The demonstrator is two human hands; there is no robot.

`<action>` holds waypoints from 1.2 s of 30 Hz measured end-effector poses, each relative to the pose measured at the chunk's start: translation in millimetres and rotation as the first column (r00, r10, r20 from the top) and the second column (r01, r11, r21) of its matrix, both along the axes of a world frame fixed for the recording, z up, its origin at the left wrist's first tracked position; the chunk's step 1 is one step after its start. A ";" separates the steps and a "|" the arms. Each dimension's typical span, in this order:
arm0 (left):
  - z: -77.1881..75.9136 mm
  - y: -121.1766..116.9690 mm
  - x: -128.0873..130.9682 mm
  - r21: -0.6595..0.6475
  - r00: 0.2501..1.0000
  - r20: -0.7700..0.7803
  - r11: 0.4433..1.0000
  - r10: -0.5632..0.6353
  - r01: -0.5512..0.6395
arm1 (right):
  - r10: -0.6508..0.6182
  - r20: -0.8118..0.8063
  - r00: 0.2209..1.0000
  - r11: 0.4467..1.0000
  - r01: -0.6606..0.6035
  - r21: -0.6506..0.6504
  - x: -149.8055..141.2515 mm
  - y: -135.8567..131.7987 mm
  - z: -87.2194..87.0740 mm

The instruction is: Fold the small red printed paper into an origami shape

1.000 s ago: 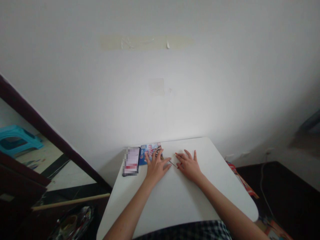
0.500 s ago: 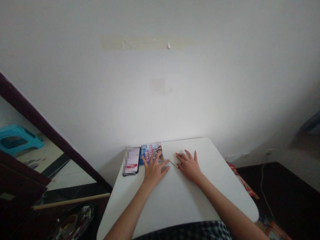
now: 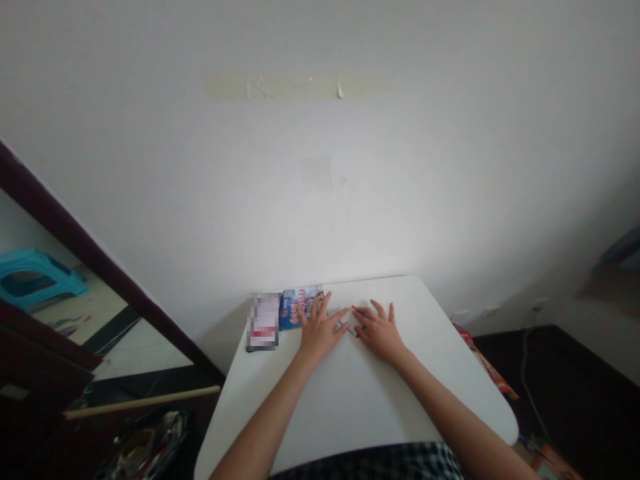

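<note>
My left hand (image 3: 318, 332) is over the table with its fingers spread. Its thumb and index finger are apart, close around the upper left end of a thin greyish stick (image 3: 351, 331); whether they touch it I cannot tell. The stick's lower right end meets the thumb of my right hand (image 3: 382, 335). At that hand's index fingertip shows a slim dark piece with an orange tip (image 3: 353, 308), partly hidden by the fingers. My right hand's other fingers stretch forward. Just beyond my left hand lies a blue printed card (image 3: 290, 312), partly covered by its fingers.
A phone (image 3: 265, 321) lies left of the card on the white table (image 3: 360, 413), which stands against a wall (image 3: 380, 220). Left on the floor are a bin (image 3: 150, 447) and a wooden stick (image 3: 145, 401). A mirror reflects a blue stool (image 3: 43, 277).
My left hand has moved right, closer to my right hand and the stick, uncovering more of the card. My right hand has stayed nearly still.
</note>
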State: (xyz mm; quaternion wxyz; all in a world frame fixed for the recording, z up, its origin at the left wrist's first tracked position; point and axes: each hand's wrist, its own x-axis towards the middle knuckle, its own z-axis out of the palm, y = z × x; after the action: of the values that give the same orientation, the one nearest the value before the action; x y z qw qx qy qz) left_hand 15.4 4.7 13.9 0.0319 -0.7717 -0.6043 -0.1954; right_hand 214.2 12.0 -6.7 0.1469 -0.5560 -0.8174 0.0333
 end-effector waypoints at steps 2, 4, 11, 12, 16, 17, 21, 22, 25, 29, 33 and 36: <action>-0.8 5.6 3.8 -0.015 1.000 -0.001 1.000 0.002 -0.002 | -0.005 0.004 1.000 1.000 0.005 -0.004 0.1 0.3 -0.9; -2.8 8.4 4.8 -0.025 1.000 -0.004 1.000 0.011 -0.011 | -0.006 0.005 1.000 1.000 0.006 -0.010 -0.1 0.3 -1.2; -1.0 -1.1 -2.7 -0.010 0.999 -0.040 1.000 0.013 -0.013 | -0.010 0.001 1.000 1.000 0.010 -0.021 -0.6 1.1 -1.3; 0.3 -3.2 -4.1 0.000 0.999 -0.050 1.000 0.007 -0.007 | -0.008 -0.004 1.000 1.000 0.008 -0.020 -0.4 1.4 -1.7; 2.6 -10.7 -9.9 0.015 0.998 -0.061 1.000 0.008 -0.007 | 0.001 -0.022 1.000 1.000 -0.001 -0.003 0.8 2.6 -4.0; 2.5 -12.4 -11.5 0.013 0.998 -0.061 1.000 0.010 -0.009 | 0.002 -0.024 1.000 1.000 -0.002 0.000 1.1 2.8 -4.5; 1.4 -18.6 -17.1 0.002 0.998 -0.064 1.000 0.015 -0.015 | 0.008 -0.034 0.999 1.000 -0.008 0.014 1.2 2.7 -4.9; 1.4 -19.9 -18.3 -0.001 0.998 -0.067 1.000 0.017 -0.017 | 0.010 -0.038 0.999 1.000 -0.010 0.015 1.1 2.4 -4.7; 1.5 -23.0 -21.1 -0.001 0.997 -0.074 1.000 0.013 -0.013 | 0.011 -0.048 0.999 1.000 -0.011 0.008 0.8 1.7 -4.1; -0.4 -26.0 -24.2 0.022 0.997 -0.069 1.000 0.015 -0.013 | 0.016 -0.051 0.999 1.000 -0.016 -0.002 1.6 1.8 -3.6; -2.3 -26.6 -25.2 0.031 0.998 -0.056 0.999 0.017 -0.015 | 0.019 -0.057 0.998 1.000 -0.020 -0.021 2.3 3.8 -3.8; -2.2 -24.1 -21.6 0.016 0.999 -0.041 1.000 0.006 -0.005 | 0.016 -0.072 0.997 0.999 -0.019 -0.035 2.2 5.2 -3.7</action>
State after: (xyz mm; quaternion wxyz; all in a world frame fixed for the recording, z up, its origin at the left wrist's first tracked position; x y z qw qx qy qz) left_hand -6.2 -19.4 11.7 0.0508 -0.7736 -0.6041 -0.1843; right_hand 216.4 17.3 -10.4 0.1658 -0.5498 -0.8157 0.0692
